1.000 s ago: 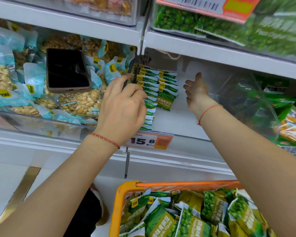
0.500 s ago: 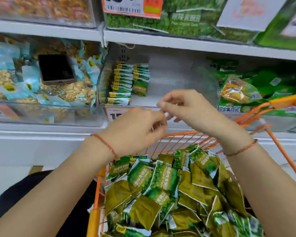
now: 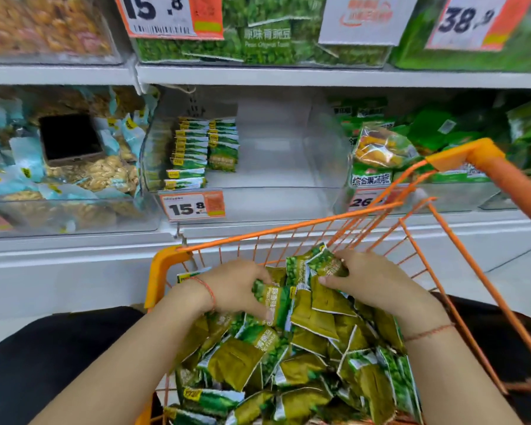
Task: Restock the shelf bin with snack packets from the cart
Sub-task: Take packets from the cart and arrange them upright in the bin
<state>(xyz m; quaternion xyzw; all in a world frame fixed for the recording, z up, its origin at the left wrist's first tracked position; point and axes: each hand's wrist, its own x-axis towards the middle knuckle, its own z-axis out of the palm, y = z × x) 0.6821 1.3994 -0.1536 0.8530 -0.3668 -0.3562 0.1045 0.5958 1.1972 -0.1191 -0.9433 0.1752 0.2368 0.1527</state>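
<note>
- Both hands are down in the orange cart (image 3: pixel 166 259): a green snack packet (image 3: pixel 272 302) is gripped by the left hand (image 3: pixel 236 286), another packet (image 3: pixel 325 263) pinched by the right hand (image 3: pixel 371 279).
- Loose packets (image 3: pixel 288 363) are piled in the cart.
- The clear shelf bin (image 3: pixel 273 167), tagged "15.8" (image 3: pixel 186 208), is stocked only at its left with two rows (image 3: pixel 203 148).
- "Peas Original Taste" (image 3: pixel 265 44) is printed above.
</note>
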